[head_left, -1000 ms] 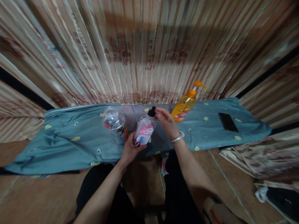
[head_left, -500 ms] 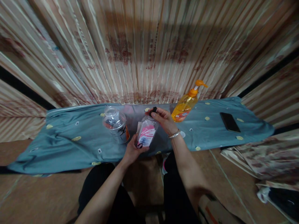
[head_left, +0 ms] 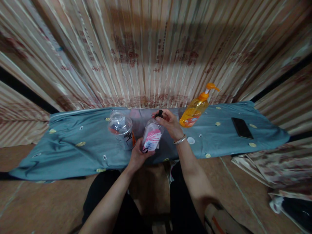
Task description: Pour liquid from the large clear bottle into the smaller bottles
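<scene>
A clear plastic bottle with a pink and white label (head_left: 153, 139) leans between my hands over the cloth. Its lower part is gripped by my left hand (head_left: 139, 152), thumb across the front. At the bottle's neck, my right hand (head_left: 170, 123) pinches a small black bottle top (head_left: 159, 114); the fingers partly hide how the two meet. Just left of the bottle stands a wide-mouthed clear plastic jar (head_left: 120, 128) with a dark and orange label. Right of my hands is a pump bottle (head_left: 194, 112) of orange liquid with an orange pump head.
A teal patterned cloth (head_left: 68, 143) covers the narrow bench. A small white disc (head_left: 191, 140) lies near my right wrist, and a black phone (head_left: 242, 127) is farther right. Pleated curtains (head_left: 146, 58) hang behind and at both sides.
The labelled bottle has turned and tilted a little in my left hand. My right hand stays at its neck on the black top. The whole view has shifted slightly.
</scene>
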Demonstrator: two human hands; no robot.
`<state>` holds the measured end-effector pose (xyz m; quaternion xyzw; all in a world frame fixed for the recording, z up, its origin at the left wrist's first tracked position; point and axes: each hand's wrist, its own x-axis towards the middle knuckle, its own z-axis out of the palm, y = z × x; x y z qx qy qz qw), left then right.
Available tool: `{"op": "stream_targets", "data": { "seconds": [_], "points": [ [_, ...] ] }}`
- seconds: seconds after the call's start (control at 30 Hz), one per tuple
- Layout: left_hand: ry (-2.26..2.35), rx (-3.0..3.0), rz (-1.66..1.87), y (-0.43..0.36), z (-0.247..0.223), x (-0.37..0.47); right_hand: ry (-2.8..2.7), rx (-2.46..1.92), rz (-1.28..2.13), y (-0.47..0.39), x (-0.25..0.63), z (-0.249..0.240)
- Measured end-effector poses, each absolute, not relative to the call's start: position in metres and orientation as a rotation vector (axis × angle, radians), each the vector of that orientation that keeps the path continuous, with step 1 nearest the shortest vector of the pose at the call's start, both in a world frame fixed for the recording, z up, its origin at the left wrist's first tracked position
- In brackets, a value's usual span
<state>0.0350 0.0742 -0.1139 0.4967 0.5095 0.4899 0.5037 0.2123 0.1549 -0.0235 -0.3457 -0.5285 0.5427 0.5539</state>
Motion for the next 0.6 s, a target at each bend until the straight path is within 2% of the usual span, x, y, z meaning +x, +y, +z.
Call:
{"op": "stream_targets", "data": {
  "seconds": [0.6],
  "points": [
    [1.262, 1.224, 1.191, 0.0769, -0.1175, 0.0332, -1.24, -0.868, 1.228, 0.1586, 0.2073, -0.0262]
  ]
}}
